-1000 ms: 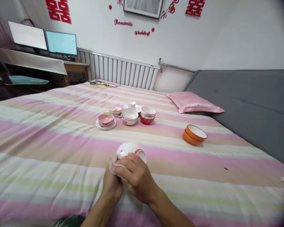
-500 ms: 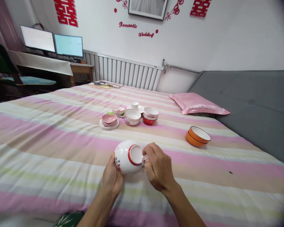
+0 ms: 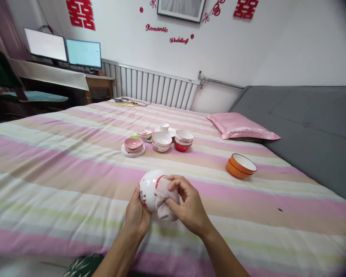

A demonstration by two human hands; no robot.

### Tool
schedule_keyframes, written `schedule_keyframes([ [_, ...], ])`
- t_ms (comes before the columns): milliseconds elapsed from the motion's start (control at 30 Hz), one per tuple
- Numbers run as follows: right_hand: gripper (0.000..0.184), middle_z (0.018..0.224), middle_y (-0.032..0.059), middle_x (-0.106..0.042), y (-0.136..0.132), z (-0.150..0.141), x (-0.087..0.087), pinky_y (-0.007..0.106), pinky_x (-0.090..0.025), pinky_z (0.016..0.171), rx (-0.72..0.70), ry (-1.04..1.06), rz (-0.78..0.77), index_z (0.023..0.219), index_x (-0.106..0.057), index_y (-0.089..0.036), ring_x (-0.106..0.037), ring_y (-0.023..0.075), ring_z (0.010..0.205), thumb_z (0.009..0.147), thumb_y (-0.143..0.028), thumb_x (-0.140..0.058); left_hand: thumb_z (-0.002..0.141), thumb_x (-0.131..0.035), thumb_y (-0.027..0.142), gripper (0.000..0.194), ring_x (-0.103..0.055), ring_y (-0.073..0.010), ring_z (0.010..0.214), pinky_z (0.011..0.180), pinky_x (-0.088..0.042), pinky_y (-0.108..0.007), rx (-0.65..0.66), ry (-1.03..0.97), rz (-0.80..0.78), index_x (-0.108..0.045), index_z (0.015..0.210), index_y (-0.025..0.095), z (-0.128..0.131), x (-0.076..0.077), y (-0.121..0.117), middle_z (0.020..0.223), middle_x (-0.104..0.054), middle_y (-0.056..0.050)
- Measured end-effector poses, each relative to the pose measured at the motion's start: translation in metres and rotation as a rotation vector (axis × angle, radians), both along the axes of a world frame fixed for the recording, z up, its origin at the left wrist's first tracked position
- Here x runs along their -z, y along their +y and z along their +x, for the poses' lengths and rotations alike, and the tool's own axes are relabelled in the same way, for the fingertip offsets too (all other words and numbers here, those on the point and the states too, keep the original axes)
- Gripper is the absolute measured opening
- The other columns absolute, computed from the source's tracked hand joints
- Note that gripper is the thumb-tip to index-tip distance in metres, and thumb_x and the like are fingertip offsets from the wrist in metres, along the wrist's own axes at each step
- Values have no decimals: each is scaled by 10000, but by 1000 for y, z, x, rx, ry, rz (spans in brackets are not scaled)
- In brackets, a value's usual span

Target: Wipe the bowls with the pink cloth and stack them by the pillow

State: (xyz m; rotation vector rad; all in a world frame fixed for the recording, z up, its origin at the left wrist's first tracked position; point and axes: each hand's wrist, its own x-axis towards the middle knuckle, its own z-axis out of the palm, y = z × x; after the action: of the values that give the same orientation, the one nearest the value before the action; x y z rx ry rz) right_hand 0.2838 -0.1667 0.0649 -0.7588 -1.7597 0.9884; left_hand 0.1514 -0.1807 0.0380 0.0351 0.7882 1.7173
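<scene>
My left hand (image 3: 136,215) grips a white bowl with a red foot ring (image 3: 148,188), held upside down and tilted above the striped bedsheet (image 3: 60,169). My right hand (image 3: 188,206) pinches a small pale pink cloth (image 3: 165,200) and presses it against the bowl's base and side. The cloth hides most of the red ring. Both hands are low in the middle of the view, close to me.
Farther up the bed sit a pink heart-shaped dish on white plates (image 3: 133,145), stacked white and red bowls (image 3: 183,139) and small cups (image 3: 164,126). Two stacked orange bowls (image 3: 241,166) lie to the right, a pink pillow (image 3: 242,126) and grey headboard (image 3: 305,123) beyond.
The bowl's base was bare half a second ago; my right hand has now brought the cloth over it. The left hand keeps its hold on the bowl.
</scene>
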Motion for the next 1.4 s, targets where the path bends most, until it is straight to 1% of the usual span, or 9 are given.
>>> schedule_keyframes([
  [167,234,1047,79,-625,3,-4,3,345,-469,878,222,-44,223,884,-591,-206,-582,208,1031,708,-65,-526,933,-367,223,340,-695,-166,663,709,-578,-292,-11,26,15,-633,1099,93,4,1,-1,772,-739,-80],
  [300,305,1011,65,-621,8,-3,8,320,-474,846,347,-135,410,833,-603,-213,-583,196,989,669,-2,-456,930,-377,229,332,-703,-184,731,714,-576,-298,-23,82,-4,-633,1104,108,5,1,-2,833,-745,-88],
  [400,327,983,61,-617,9,-2,7,320,-472,822,395,-235,465,779,-602,-212,-575,202,952,623,22,-434,933,-375,237,332,-700,-169,686,708,-575,-289,-19,94,11,-647,1067,102,3,-1,-2,800,-744,-77],
  [633,286,742,16,-593,1,-5,-7,267,-472,671,309,-391,252,636,-587,-209,-579,173,733,533,20,-451,938,-367,229,322,-678,-135,607,657,-572,-252,-62,89,11,-663,955,104,-3,-1,0,735,-734,-49],
  [833,301,746,-7,-633,-6,-9,-12,210,-480,628,169,-228,108,633,-627,-205,-607,130,659,521,18,-460,935,-377,223,314,-658,-120,566,604,-568,-230,-53,47,0,-659,870,101,-3,2,1,696,-717,-45],
  [1000,333,908,36,-636,-4,-14,-6,225,-490,717,253,-39,276,705,-651,-195,-619,154,852,565,36,-456,928,-393,224,294,-660,-121,591,562,-558,-213,-19,62,7,-660,914,102,3,2,-3,738,-719,-55],
  [1167,296,909,70,-615,2,-11,4,310,-472,779,463,-200,518,715,-642,-187,-581,200,904,627,33,-465,926,-405,234,292,-676,-133,635,640,-571,-242,-28,115,18,-668,964,113,3,0,-4,775,-731,-58],
  [1300,285,782,34,-619,8,2,0,304,-471,687,428,-416,287,650,-620,-195,-587,189,756,570,27,-459,939,-375,250,326,-690,-145,690,697,-570,-259,-73,131,18,-663,1010,114,-3,2,-1,803,-737,-65],
  [1400,242,721,5,-623,12,14,-11,294,-475,665,397,-421,104,610,-604,-207,-592,170,679,572,-9,-470,945,-360,282,346,-695,-149,729,718,-567,-261,-105,135,-1,-651,1040,121,-8,5,1,842,-739,-71],
])
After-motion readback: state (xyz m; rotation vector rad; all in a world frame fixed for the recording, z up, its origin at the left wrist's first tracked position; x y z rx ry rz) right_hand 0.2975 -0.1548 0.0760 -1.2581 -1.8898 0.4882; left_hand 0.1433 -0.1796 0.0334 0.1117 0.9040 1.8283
